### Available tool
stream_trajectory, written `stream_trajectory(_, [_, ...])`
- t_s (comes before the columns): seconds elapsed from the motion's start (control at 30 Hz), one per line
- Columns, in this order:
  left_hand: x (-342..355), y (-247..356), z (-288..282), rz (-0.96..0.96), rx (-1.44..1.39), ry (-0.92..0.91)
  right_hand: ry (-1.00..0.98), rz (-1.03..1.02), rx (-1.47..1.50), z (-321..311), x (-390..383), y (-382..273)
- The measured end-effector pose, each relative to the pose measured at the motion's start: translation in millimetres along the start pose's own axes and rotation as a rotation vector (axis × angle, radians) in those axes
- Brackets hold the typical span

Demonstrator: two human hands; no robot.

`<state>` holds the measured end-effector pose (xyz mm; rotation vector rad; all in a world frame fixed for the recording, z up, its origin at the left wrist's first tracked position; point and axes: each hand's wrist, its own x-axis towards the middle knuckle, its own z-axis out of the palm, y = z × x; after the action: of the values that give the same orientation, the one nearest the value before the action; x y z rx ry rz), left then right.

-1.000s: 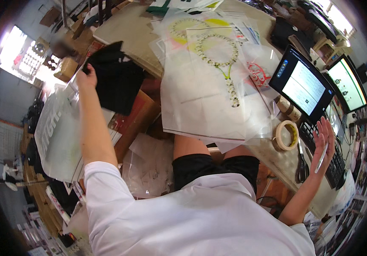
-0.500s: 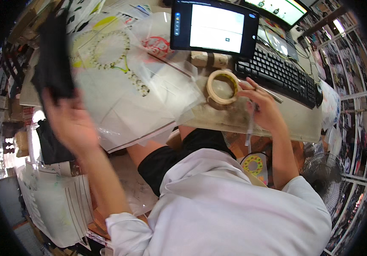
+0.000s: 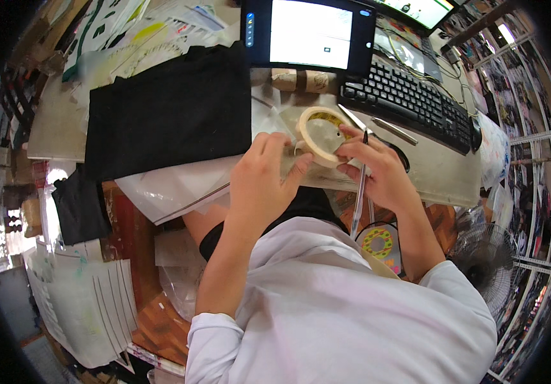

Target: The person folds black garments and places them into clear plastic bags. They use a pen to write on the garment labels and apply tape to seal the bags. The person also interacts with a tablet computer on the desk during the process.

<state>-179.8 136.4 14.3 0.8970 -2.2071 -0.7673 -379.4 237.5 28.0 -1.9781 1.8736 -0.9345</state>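
While the right hand [image 3: 381,168] pinches the tape roll [image 3: 303,131] by its right rim in the head view, a pen [image 3: 360,192] sits between its fingers. Left hand [image 3: 263,176] at roll's left side, thumb spread from bent fingers; can't tell from here if touching. Roll between hands, near the keyboard [image 3: 410,105]. Black cloth [image 3: 170,112] lies left, over plastic sheets [image 3: 173,189].

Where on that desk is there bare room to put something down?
Bare desk shows in two places: right of the right hand, between the keyboard and the front edge; and at the left end, beyond the black cloth. The middle is crowded: tape roll, left hand and plastic sheets, with a screen behind.
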Motion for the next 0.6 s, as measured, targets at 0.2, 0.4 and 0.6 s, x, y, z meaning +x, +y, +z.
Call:
stream_trajectory(0.2, [-4, 23, 11, 0.098, -0.138, -0.004, -0.115, 0.117, 0.16, -20, -18, -3])
stream_trajectory(0.4, [-10, 23, 9, 0.028, -0.342, 0.007, 0.126, 0.296, 0.051, -34, -37, 31])
stream_trajectory(0.6, [-5, 21, 11, -0.014, -0.284, 0.041, -0.028, 0.414, -0.408, -37, -74, 54])
